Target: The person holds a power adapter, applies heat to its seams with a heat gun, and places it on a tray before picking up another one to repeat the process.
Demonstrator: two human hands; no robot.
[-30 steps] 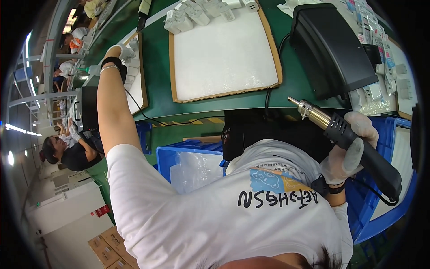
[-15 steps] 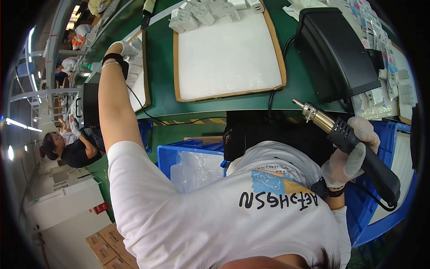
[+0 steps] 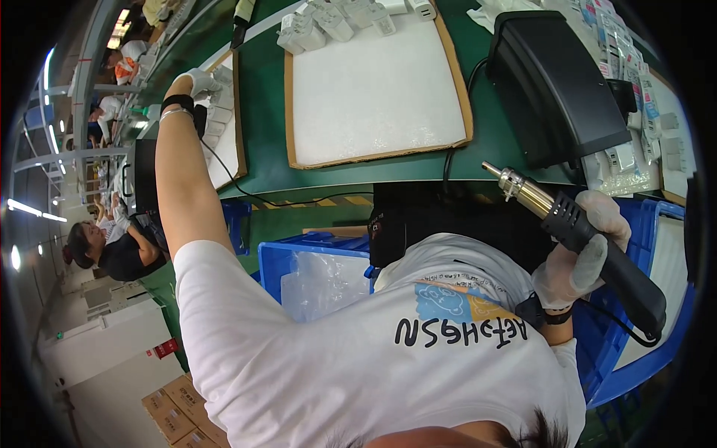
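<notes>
My right hand (image 3: 586, 257), in a pale glove, is closed around the black handle of a hot air gun (image 3: 549, 216). The metal nozzle of the gun points up and left, toward the table edge. Far to the left, my gloved left hand (image 3: 199, 81) reaches over a cardboard-edged tray at the white chargers (image 3: 216, 116) standing there. Its fingers are too small and partly hidden to show whether they grip one. Between my hands lies a larger white-lined tray (image 3: 377, 93), with several white chargers (image 3: 328, 22) along its far edge.
A black box-shaped device (image 3: 560, 89) stands on the green table at the right, with cables beside it. Behind it are packaged items (image 3: 624, 45). Blue bins (image 3: 314, 250) sit below the table edge on both sides. Co-workers (image 3: 112, 243) are at the far left.
My left hand has shifted slightly left over the chargers, its fingers looking more bent. The whole view has slid a little. My right hand keeps its grip on the hot air gun.
</notes>
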